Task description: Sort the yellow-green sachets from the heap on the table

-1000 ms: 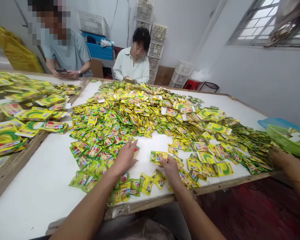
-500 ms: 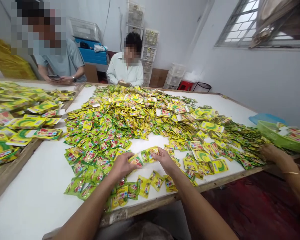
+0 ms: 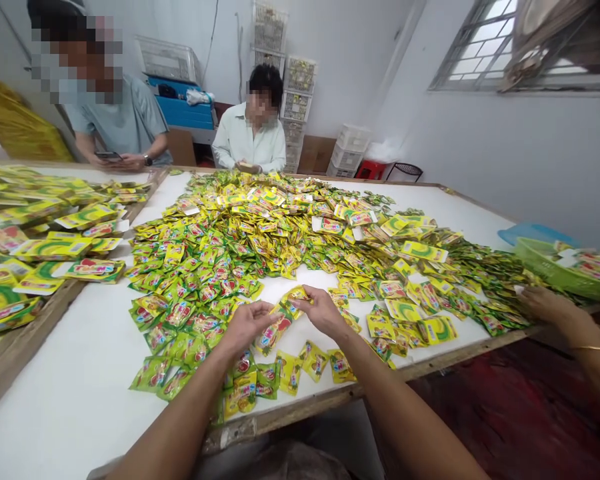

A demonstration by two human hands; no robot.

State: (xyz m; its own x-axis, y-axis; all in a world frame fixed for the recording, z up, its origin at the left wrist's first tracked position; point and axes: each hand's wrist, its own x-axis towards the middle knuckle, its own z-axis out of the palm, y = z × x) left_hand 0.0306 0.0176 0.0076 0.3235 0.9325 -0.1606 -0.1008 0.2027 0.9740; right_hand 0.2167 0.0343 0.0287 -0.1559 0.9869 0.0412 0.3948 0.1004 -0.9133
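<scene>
A big heap of small green and yellow sachets [image 3: 280, 233] covers the white table [image 3: 80, 373]. My left hand [image 3: 247, 325] and my right hand [image 3: 323, 311] are raised just above the near part of the table, close together. Both pinch a short strip of joined sachets [image 3: 277, 325] that hangs between them, tilted down to the left. More loose sachets [image 3: 280, 373] lie under my hands near the table's front edge.
A co-worker's hand [image 3: 545, 303] with a bangle reaches into the sachets at right, beside a green basket [image 3: 555, 273]. Two people sit at the far side. A second table [image 3: 10, 347] at left carries larger yellow packs. Crates are stacked against the back wall.
My hands came together from the table and lifted a strip of sachets; since half a second ago the strip has tilted and its left end has dropped.
</scene>
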